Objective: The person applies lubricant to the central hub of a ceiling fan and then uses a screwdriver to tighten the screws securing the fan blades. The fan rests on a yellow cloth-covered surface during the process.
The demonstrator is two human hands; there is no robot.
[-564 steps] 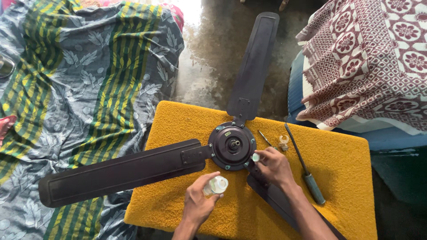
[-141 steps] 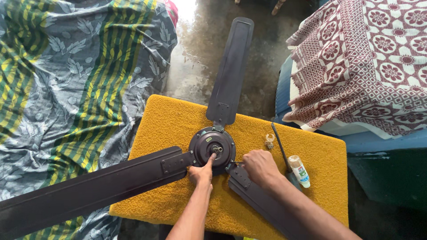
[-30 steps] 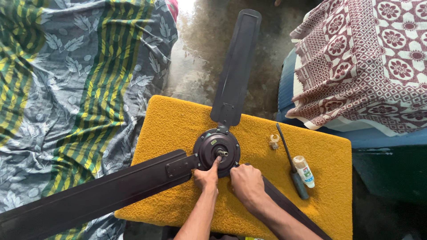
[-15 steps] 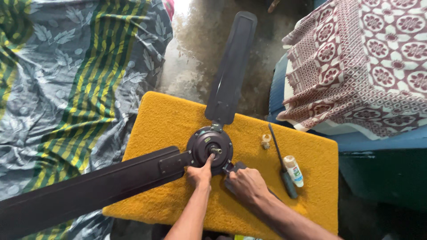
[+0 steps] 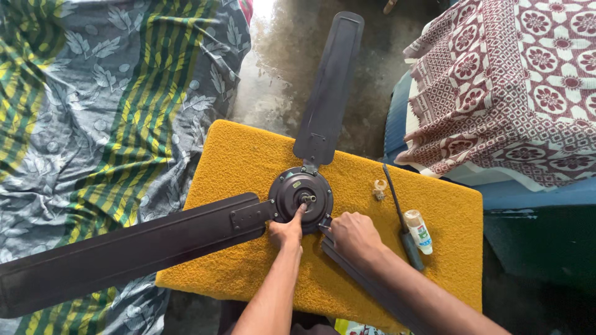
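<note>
- We see a dark ceiling fan [image 5: 302,193] lying on a yellow cushioned worktop [image 5: 248,155]; its round motor hub sits near the middle of the worktop, with one blade running far toward the wet floor [image 5: 279,56], one reaching out to the near left past the worktop's edge, and a third passing near-right under the right forearm
- Our left hand [image 5: 287,231] rests at the near edge of the hub; its forefinger is stretched out with the tip touching the small shaft at the hub's centre, the other fingers curled under; this grip has hold of nothing that we can make out
- Our right hand [image 5: 354,234] lies just right of the hub where the third blade joins it; the fingers are curled down and closed over that joint; whether this grip pinches something small we cannot tell
- Right of the hands lies a screwdriver [image 5: 402,217] with a dark handle, pointing far; a small white bottle [image 5: 419,231] touches its right side; a small pale fitting [image 5: 380,188] sits just left of its shaft
- A green-striped leaf-print cloth [image 5: 105,124] covers the left; a maroon-and-white patterned cloth [image 5: 515,87] hangs at far right
</note>
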